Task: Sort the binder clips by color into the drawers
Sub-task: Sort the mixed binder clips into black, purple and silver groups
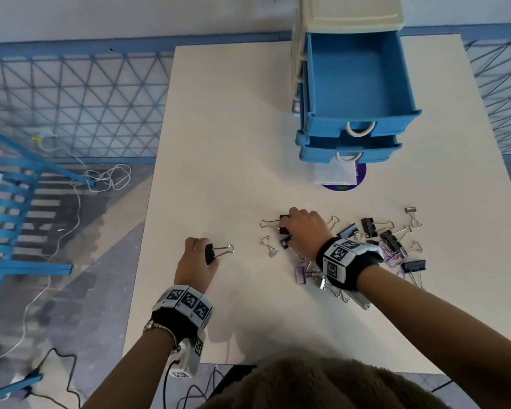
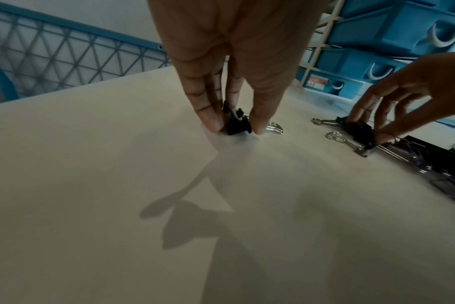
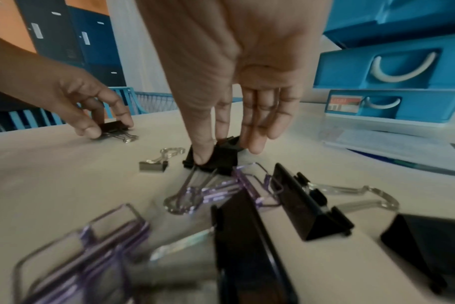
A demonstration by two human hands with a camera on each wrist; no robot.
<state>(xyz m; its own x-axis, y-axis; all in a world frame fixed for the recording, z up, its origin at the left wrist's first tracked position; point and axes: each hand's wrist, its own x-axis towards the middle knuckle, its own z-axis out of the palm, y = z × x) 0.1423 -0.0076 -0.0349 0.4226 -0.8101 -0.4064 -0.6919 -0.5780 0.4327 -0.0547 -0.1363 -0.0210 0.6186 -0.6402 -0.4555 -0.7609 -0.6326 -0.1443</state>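
My left hand (image 1: 199,255) pinches a black binder clip (image 1: 209,253) between thumb and fingers on the white table; the same black clip (image 2: 238,124) rests on the surface with its silver handles pointing right. My right hand (image 1: 303,228) reaches into the left edge of the clip pile and pinches another black clip (image 3: 216,157) between thumb and forefinger. Black, purple and silver clips (image 1: 390,243) lie scattered under and to the right of that wrist. The blue drawer unit (image 1: 354,84) stands at the back, its top drawer (image 1: 357,72) pulled out and showing nothing inside.
A second blue drawer (image 1: 348,147) below is slightly pulled out. Folded white paper (image 1: 334,172) and a purple disc (image 1: 359,180) lie in front of the unit. A blue mesh fence (image 1: 71,95) and loose cables (image 1: 106,175) are left of the table edge (image 1: 148,202).
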